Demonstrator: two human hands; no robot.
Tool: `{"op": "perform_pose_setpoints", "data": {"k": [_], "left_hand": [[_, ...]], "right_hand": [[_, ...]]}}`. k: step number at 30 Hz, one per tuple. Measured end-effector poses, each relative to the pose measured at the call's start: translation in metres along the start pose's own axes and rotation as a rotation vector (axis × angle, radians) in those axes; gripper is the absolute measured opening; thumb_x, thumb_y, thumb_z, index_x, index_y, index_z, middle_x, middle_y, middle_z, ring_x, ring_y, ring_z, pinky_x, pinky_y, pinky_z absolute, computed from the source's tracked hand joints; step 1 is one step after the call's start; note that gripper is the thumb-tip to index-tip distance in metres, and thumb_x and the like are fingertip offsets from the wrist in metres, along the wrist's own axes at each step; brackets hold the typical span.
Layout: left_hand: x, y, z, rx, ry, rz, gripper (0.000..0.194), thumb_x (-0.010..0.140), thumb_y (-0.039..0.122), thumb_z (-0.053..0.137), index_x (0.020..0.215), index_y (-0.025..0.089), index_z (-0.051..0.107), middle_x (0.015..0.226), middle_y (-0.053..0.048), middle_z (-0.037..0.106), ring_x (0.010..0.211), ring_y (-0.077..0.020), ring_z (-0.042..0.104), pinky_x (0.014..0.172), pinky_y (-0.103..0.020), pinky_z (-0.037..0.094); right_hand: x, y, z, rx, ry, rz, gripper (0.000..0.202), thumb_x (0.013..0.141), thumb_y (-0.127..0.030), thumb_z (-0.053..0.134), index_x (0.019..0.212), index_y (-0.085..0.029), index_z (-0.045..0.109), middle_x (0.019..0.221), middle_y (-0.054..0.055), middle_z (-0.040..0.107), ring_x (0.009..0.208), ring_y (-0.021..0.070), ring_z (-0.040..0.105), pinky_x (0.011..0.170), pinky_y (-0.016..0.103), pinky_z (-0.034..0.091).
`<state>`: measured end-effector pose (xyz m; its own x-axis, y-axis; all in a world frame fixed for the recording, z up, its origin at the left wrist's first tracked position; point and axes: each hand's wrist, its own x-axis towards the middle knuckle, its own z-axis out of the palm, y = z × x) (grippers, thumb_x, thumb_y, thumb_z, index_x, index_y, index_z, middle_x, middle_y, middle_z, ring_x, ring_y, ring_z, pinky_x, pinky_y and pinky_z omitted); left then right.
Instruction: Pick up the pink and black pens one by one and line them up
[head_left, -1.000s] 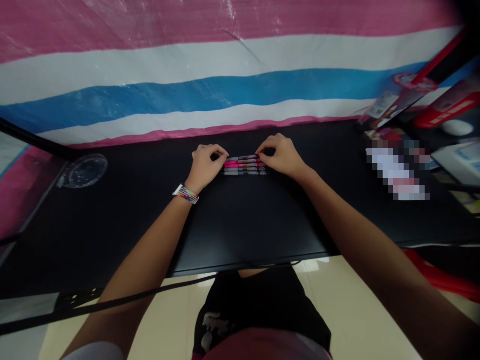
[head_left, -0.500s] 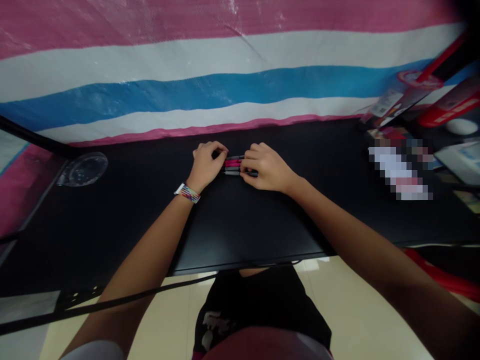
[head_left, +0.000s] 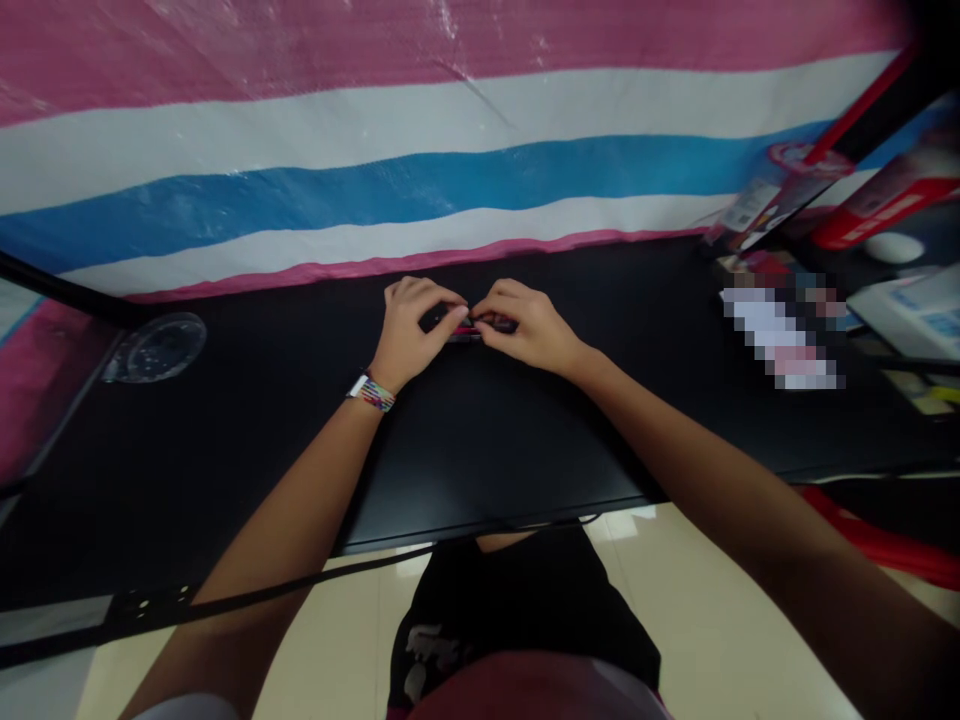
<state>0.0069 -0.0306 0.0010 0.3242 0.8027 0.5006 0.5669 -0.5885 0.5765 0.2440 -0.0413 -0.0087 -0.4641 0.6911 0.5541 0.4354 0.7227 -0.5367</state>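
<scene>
Pens, pink and grey, lie on the black table (head_left: 495, 440) near its back edge; only a pink pen (head_left: 466, 331) and bits of others show between my hands. My left hand (head_left: 415, 328), with a colourful band at the wrist, curls its thumb and index finger around a dark pen-like item. My right hand (head_left: 527, 325) meets it from the other side, thumb and fingertips pinched on a dark piece. The fingertips of both hands nearly touch above the pens, hiding most of them.
A round clear plastic lid (head_left: 166, 347) lies at the far left. At the right are a clear cup (head_left: 776, 195), a red-labelled bottle (head_left: 889, 212), a white rounded object (head_left: 895, 247) and a white box (head_left: 915, 310). A striped sheet (head_left: 450, 180) hangs behind the table.
My hands have drawn closer together over the pens, and both thumbs have moved up to the fingertips. The pens are more covered than before. The view has shifted slightly.
</scene>
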Motion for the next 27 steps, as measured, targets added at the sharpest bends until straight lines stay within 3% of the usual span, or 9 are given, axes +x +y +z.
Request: {"op": "perform_pose_setpoints", "data": {"k": [3, 7, 11, 19, 21, 25, 27], "left_hand": [[0.000, 0.003, 0.002, -0.015, 0.018, 0.018, 0.020, 0.102, 0.050, 0.076, 0.100, 0.031, 0.084, 0.102, -0.003, 0.083, 0.108, -0.0304, 0.071, 0.113, -0.051, 0.048], [0.002, -0.001, 0.004, -0.094, 0.085, -0.010, 0.014, 0.101, 0.041, 0.077, 0.102, 0.029, 0.084, 0.107, -0.003, 0.085, 0.106, -0.0283, 0.074, 0.106, -0.048, 0.056], [0.003, -0.006, 0.003, -0.136, 0.157, -0.062, 0.009, 0.100, 0.036, 0.079, 0.103, 0.028, 0.084, 0.112, -0.004, 0.085, 0.109, -0.0270, 0.077, 0.108, -0.046, 0.059], [0.002, -0.012, 0.006, -0.194, 0.196, -0.103, 0.006, 0.097, 0.031, 0.083, 0.101, 0.027, 0.086, 0.106, -0.004, 0.086, 0.105, -0.0255, 0.080, 0.105, -0.044, 0.061], [0.001, -0.013, 0.008, -0.193, 0.183, -0.121, 0.016, 0.100, 0.038, 0.080, 0.091, 0.026, 0.085, 0.095, -0.004, 0.085, 0.097, -0.0242, 0.080, 0.100, -0.043, 0.062], [0.001, -0.016, 0.009, -0.232, 0.168, -0.185, 0.059, 0.112, 0.059, 0.058, 0.068, 0.024, 0.071, 0.069, -0.003, 0.075, 0.072, -0.0191, 0.074, 0.084, -0.038, 0.062], [0.002, -0.018, 0.009, -0.265, 0.176, -0.195, 0.053, 0.111, 0.063, 0.059, 0.078, 0.025, 0.074, 0.071, -0.003, 0.073, 0.073, -0.0186, 0.074, 0.082, -0.037, 0.061]], "right_hand": [[0.002, 0.007, -0.005, 0.054, 0.076, 0.102, 0.020, 0.103, -0.041, 0.070, 0.109, -0.026, 0.082, 0.101, 0.007, 0.074, 0.089, 0.0241, 0.067, 0.085, 0.040, 0.056], [0.006, 0.016, -0.012, 0.174, 0.163, 0.258, 0.029, 0.099, -0.053, 0.076, 0.096, -0.025, 0.083, 0.093, 0.006, 0.078, 0.085, 0.0236, 0.068, 0.084, 0.040, 0.057], [0.007, 0.027, -0.017, 0.412, 0.204, 0.404, 0.031, 0.098, -0.054, 0.076, 0.096, -0.024, 0.084, 0.093, 0.005, 0.081, 0.086, 0.0224, 0.072, 0.082, 0.038, 0.060], [0.006, 0.051, -0.007, 0.648, 0.286, 0.471, 0.028, 0.082, -0.047, 0.094, 0.098, -0.025, 0.087, 0.095, 0.005, 0.082, 0.085, 0.0218, 0.075, 0.081, 0.040, 0.065], [0.006, 0.053, -0.004, 0.666, 0.315, 0.462, 0.028, 0.078, -0.045, 0.097, 0.095, -0.025, 0.088, 0.099, 0.006, 0.084, 0.088, 0.0231, 0.076, 0.086, 0.043, 0.066], [0.006, 0.051, -0.004, 0.633, 0.310, 0.464, 0.029, 0.076, -0.045, 0.097, 0.095, -0.025, 0.088, 0.102, 0.006, 0.085, 0.090, 0.0238, 0.077, 0.090, 0.046, 0.067], [0.007, 0.049, -0.005, 0.624, 0.318, 0.472, 0.030, 0.076, -0.044, 0.096, 0.098, -0.026, 0.088, 0.097, 0.005, 0.084, 0.086, 0.0228, 0.075, 0.088, 0.046, 0.067]]}}
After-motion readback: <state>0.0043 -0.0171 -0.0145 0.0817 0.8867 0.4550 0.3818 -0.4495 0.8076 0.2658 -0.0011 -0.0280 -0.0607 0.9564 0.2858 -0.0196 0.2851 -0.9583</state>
